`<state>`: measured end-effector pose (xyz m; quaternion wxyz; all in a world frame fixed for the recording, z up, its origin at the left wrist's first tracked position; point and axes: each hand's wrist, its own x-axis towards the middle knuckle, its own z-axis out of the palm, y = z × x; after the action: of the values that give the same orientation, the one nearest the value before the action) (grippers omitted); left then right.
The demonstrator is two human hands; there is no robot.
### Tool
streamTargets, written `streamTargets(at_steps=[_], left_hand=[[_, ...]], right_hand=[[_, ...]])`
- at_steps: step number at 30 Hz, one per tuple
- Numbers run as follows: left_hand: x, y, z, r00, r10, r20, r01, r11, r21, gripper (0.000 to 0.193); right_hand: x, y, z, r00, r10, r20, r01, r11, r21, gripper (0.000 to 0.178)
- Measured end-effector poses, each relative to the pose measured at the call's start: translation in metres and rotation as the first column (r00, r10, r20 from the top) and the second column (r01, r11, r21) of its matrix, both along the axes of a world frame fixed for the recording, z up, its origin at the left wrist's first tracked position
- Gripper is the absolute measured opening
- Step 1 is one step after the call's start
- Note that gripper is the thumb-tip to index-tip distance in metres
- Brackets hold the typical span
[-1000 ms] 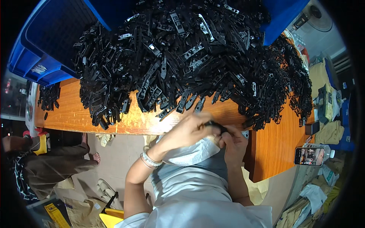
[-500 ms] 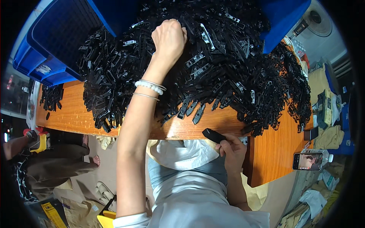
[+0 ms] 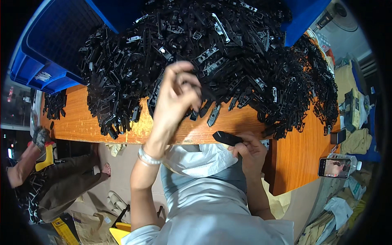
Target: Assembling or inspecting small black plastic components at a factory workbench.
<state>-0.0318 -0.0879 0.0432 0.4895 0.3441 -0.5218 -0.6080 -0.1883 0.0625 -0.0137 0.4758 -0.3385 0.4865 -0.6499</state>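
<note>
My right hand (image 3: 251, 153) pinches a slim black plastic piece (image 3: 227, 138) with a pointed end, just past the table's front edge. My left hand (image 3: 175, 96) hovers over the near side of a large heap of black plastic parts (image 3: 241, 61). Its fingers are curled inward and smeared by motion. A dark blur lies at the fingertips against the heap, too unclear to name. Beneath that hand, a few loose black parts (image 3: 213, 116) rest on the wooden table (image 3: 179, 136).
Blue crates (image 3: 49, 69) stand at the far left, with blue panels behind the heap. A phone (image 3: 335, 168) is propped at the right. White cloth or sacking (image 3: 196, 161) lies over my lap. Another person's legs (image 3: 65, 175) show at left; a fan (image 3: 343, 18) stands far right.
My left hand has drawn back from the far part of the heap toward me, its elbow bending. My right hand keeps the black piece, shifted slightly.
</note>
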Motion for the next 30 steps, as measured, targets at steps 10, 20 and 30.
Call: streamTargets(at_steps=[10,20,30], left_hand=[[0.025,0.070,-0.030,0.934,-0.352,0.063,0.315,0.894,0.318,0.035],[0.034,0.084,-0.030,0.848,-0.197,0.492,0.303,0.942,-0.145,0.036],[0.037,0.094,-0.040,0.888,-0.260,0.380,0.313,0.946,-0.085,0.030]], right_hand=[[0.006,-0.009,0.013,0.821,0.029,-0.570,-0.083,0.994,-0.068,0.022],[0.020,-0.018,0.021,0.785,-0.043,-0.619,-0.046,0.991,-0.127,0.028],[0.013,-0.010,0.006,0.778,0.156,-0.609,-0.199,0.980,-0.002,0.025]])
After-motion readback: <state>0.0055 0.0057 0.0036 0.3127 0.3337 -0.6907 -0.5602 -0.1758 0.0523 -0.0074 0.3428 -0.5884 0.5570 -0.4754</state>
